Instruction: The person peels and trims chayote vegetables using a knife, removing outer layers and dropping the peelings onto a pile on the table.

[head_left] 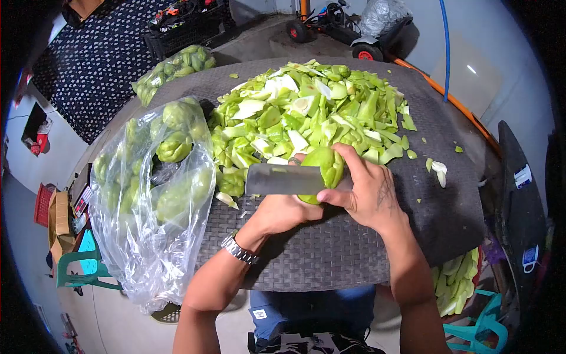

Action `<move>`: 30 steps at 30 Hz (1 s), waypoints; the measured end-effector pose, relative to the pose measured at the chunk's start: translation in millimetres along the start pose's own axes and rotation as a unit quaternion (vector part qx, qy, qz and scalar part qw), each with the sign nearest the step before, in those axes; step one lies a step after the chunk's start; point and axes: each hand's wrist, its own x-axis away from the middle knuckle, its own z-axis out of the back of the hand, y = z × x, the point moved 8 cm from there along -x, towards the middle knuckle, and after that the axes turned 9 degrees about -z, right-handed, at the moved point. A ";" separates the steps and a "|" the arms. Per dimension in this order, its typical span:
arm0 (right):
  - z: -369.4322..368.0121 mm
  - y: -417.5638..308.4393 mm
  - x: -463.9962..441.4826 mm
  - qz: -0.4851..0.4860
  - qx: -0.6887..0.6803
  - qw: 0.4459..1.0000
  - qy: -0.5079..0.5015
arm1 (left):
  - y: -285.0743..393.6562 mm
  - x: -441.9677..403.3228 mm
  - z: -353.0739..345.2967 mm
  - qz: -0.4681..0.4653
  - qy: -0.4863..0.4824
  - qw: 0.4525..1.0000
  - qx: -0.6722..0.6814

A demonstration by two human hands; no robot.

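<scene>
A light-green chayote [321, 162] is between both hands over the near part of the table. My left hand [289, 212], a metal watch on its wrist, curls around the chayote's left side, partly behind a wide knife blade [277, 179]. The thumb and index finger of my right hand [371, 192] grip the right side. The blade lies level across the front of my left hand, its right end against the chayote; its handle is hidden. Behind the hands spreads a large heap of cut green pieces [306, 112]. To the left, a clear plastic bag [159, 200] holds several whole chayotes.
The dark woven table [295, 259] carries loose scraps [439, 171] at right. Another bag of chayotes [177, 71] lies at the far left edge, near a person in dotted clothing [100, 65]. Cut pieces [454, 283] fill a container below right. Teal chairs [88, 265] stand lower left and right.
</scene>
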 end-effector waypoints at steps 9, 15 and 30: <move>1.3 6.3 -3.5 -0.068 -0.091 0.992 -0.046 | 12.0 0.3 8.3 -0.090 -0.013 0.992 -0.087; -4.9 10.0 -1.1 -0.099 -0.131 0.984 -0.068 | 14.4 -2.3 15.8 -0.129 0.052 0.976 -0.168; -9.5 6.2 -2.3 -0.098 -0.200 0.970 -0.100 | 47.3 14.1 17.9 -0.296 0.183 0.897 -0.273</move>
